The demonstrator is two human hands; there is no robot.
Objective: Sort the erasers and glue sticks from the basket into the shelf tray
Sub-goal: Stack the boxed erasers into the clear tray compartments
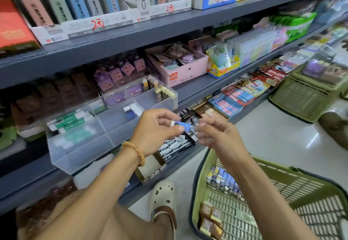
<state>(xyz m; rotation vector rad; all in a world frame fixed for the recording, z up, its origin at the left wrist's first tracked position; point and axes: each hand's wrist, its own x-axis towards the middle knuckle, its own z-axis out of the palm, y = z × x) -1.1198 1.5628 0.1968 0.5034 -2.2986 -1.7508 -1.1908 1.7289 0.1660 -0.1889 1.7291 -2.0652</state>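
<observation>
The left hand (156,126) is pinching a blue eraser (181,125) before the shelf tray (79,145); the right hand (214,134) is blurred, its grip unclear, above the basket (282,192).

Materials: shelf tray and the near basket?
Tray: looks like clear, slightly frosted rigid plastic, probably acrylic; the glue sticks show through its walls. Basket: olive-green moulded plastic, matte, with a slotted lattice floor and walls.

Shelf tray (79,151) on mid shelf, left of centre; glue sticks (72,125) in its left compartment, erasers (131,110) in compartment to the right. Both hands in front of tray, left hand (156,132) pinching eraser (181,125), right hand (216,134) just beside. Basket (282,202) on floor lower right, w/ eraser packs (224,181) inside; second basket (305,96) further back right.
</observation>
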